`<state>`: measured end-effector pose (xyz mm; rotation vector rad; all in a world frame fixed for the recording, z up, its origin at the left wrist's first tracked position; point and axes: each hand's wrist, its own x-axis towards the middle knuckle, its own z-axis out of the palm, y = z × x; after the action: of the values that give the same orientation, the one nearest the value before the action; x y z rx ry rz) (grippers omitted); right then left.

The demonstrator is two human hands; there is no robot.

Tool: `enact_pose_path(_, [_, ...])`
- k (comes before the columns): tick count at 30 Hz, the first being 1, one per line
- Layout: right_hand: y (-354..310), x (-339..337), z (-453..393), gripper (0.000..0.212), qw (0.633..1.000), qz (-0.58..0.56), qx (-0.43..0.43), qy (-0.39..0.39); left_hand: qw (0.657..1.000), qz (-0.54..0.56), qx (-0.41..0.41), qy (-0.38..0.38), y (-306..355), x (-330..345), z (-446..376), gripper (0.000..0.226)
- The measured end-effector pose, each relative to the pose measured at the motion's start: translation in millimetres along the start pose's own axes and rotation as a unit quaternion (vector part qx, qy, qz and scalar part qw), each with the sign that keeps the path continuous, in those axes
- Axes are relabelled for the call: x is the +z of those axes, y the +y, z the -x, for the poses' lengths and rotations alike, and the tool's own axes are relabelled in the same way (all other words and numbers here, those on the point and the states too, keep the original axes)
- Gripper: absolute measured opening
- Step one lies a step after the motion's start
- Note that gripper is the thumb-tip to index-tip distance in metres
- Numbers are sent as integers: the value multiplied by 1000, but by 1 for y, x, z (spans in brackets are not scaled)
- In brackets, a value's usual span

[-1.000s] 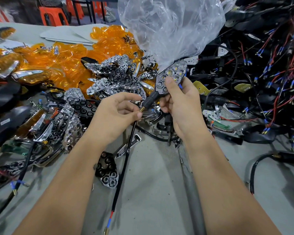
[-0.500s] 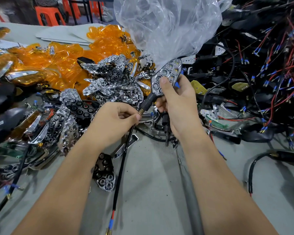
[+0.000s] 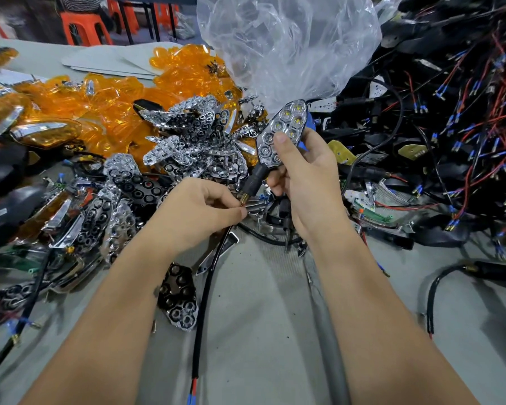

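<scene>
My right hand [image 3: 307, 182] grips a turn-signal lamp [image 3: 284, 130], a black body with a chrome honeycomb reflector and LEDs, held tilted above the table with my thumb on its face. A black rubber stem [image 3: 256, 179] with a brass threaded tip sticks out of the lamp's lower end. My left hand [image 3: 199, 211] pinches the black sleeved cable [image 3: 208, 276] just below that brass tip. The cable hangs down to the table and ends in red and blue wires near the bottom edge.
A pile of chrome reflectors [image 3: 193, 147] and orange lenses [image 3: 105, 112] fills the left. A clear plastic bag [image 3: 284, 45] stands behind the lamp. Black housings with red and blue wires [image 3: 450, 127] are heaped at right. One loose reflector [image 3: 178, 299] lies on the grey table [image 3: 260, 331].
Both hands and the lamp stay nearly in place. My left hand's fingers have shifted slightly on the cable below the brass tip.
</scene>
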<state>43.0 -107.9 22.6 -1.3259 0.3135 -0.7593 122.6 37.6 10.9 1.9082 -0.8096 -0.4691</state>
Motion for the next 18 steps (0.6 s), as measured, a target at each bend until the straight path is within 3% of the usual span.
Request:
enact_pose_path(9, [-1, -1, 0, 5, 1000, -3, 6, 4, 1000, 10, 17, -8, -2, 1, 1, 9])
enact_pose_path(12, [-4, -1, 0, 20, 1000, 10, 12, 7, 1000, -2, 2, -11, -2, 0, 1, 18])
enact_pose_path(15, [-6, 1, 3, 10, 1000, 20, 8, -8, 997, 73, -21, 17, -1, -1, 0, 31])
enact_pose_path(18, [-6, 9, 5, 4, 999, 22, 5, -26, 980, 177, 12, 95, 2, 1, -3, 26])
